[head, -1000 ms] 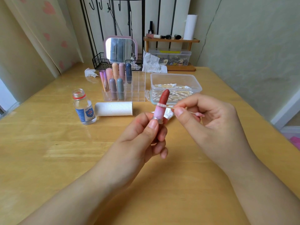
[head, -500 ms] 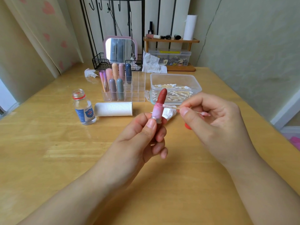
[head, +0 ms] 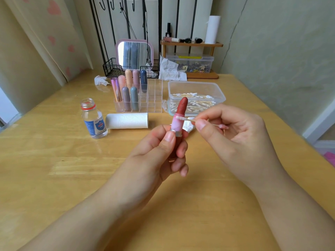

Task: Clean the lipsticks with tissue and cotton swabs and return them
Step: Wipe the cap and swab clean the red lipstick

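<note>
My left hand (head: 159, 154) grips an uncapped lipstick (head: 179, 115) upright above the table, its dark red bullet rising out of a pink inner tube. My right hand (head: 233, 136) pinches a cotton swab (head: 188, 119) whose white tip lies against the top rim of the pink tube. A clear organizer (head: 154, 98) behind holds several capped lipsticks (head: 130, 89) on its left side. A clear box of cotton swabs (head: 196, 91) stands to its right. A tissue roll (head: 126, 120) lies in front of the organizer, and a crumpled tissue (head: 188, 126) shows behind the lipstick.
A small open bottle (head: 93, 121) with a blue label stands at left. Farther back are a pink mirror (head: 135, 54), a wire basket (head: 113, 68), crumpled tissues (head: 169, 69) and a wooden shelf (head: 192, 44) with a storage box. A wall runs along the right.
The lipstick has tilted slightly and the swab tip has shifted along the rim of the pink tube. Both hands stay in about the same place.
</note>
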The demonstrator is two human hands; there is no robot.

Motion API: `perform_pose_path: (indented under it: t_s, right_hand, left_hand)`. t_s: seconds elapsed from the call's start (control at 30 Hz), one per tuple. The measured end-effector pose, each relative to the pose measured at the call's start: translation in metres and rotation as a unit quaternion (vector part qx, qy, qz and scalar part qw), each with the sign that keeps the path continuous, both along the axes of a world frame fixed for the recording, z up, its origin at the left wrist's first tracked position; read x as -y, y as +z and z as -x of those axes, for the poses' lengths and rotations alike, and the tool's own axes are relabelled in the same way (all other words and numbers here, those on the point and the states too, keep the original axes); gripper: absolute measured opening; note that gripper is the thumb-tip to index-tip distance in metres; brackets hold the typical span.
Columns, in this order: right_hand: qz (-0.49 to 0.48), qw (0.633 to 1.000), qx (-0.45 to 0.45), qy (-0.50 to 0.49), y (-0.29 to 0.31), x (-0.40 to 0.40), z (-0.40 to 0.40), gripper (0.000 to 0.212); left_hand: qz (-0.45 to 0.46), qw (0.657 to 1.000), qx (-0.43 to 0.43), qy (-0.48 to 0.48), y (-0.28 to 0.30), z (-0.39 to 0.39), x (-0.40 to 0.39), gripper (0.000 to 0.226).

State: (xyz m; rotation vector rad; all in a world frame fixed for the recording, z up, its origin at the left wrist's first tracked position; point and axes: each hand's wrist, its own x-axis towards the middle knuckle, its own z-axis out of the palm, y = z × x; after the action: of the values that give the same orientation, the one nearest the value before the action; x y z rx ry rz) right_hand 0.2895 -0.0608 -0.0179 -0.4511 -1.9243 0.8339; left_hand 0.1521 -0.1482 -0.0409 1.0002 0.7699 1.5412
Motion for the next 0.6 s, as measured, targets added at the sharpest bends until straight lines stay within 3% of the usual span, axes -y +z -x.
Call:
perform_pose_path:
  t_s: [0.4,0.6]
  right_hand:
    - [0.006,1.000,0.000,-0.013,0.0033,0.0007,-0.0026,0.010]
    - [-0.001,1.000,0.007,-0.010,0.0025,0.0029,-0.0003,0.011]
  left_hand:
    - [0.011,1.000,0.022,0.002,0.0036,0.0046,-0.0028,0.032]
    - [0.008,1.000,0.005,0.007,0.0026,0.0015,0.0013,0.012]
